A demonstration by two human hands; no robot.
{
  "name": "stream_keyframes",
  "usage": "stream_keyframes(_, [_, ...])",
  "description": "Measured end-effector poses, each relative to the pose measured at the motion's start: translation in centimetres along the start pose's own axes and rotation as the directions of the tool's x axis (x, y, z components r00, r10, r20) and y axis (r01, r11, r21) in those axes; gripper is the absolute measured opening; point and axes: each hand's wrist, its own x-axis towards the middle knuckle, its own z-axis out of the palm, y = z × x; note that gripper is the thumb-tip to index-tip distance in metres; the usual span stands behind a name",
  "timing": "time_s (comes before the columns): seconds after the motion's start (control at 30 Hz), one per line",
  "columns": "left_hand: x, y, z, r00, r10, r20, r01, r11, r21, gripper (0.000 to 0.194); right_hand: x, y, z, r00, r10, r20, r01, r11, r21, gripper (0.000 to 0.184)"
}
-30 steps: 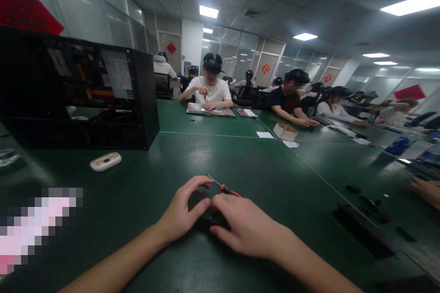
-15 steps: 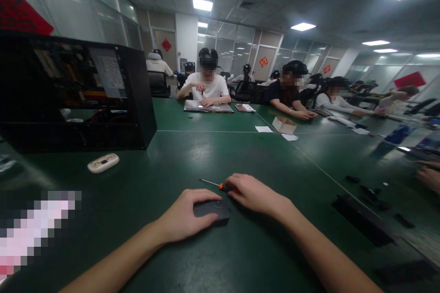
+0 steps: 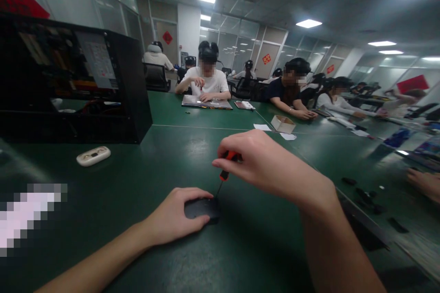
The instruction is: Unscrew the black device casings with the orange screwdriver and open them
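Dark device at lower centre of frame, clasped in left hand. Right hand grips slanted screwdriver, tip near device's far edge, contact unclear; pushing at such angle could make tip slip toward left hand.

Dark green tabletop, faintly glossy, crossed by thin pale seams. At left, large, open-sided black computer case; just in front of it, small white oblong case. Near the front centre, small dark block, lying flat. Farther back, open pale box beside white sheets; flat silvery panel beyond. At right, long black bar near small black parts.
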Motion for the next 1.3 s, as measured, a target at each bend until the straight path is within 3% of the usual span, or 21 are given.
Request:
stream_keyframes(0.1, [-0.1, 0.1, 0.2, 1.000, -0.012, -0.012, 0.012, 0.999, 0.033, 0.037, 0.3, 0.4, 0.7, 0.998, -0.041, 0.042, 0.038, 0.997, 0.066, 0.019])
stream_keyframes(0.37, [-0.2, -0.2, 0.1, 1.000, 0.009, -0.013, -0.008, 0.998, 0.065, 0.037, 1.2, 1.2, 1.5, 0.994, -0.062, 0.089, 0.059, 0.998, 0.038, 0.014])
stream_keyframes(0.73, [-0.1, 0.0, 0.0, 1.000, 0.010, 0.002, -0.010, 0.999, 0.039, 0.038, 1.6, 1.4, 2.1, 0.986, -0.145, 0.079, 0.141, 0.989, 0.049, 0.015])
stream_keyframes(1.3, [-0.1, -0.1, -0.3, 0.999, 0.051, 0.004, -0.051, 0.998, 0.037, 0.039, 1.4, 0.4, 1.7, 0.985, -0.116, 0.129, 0.111, 0.993, 0.043, 0.010])
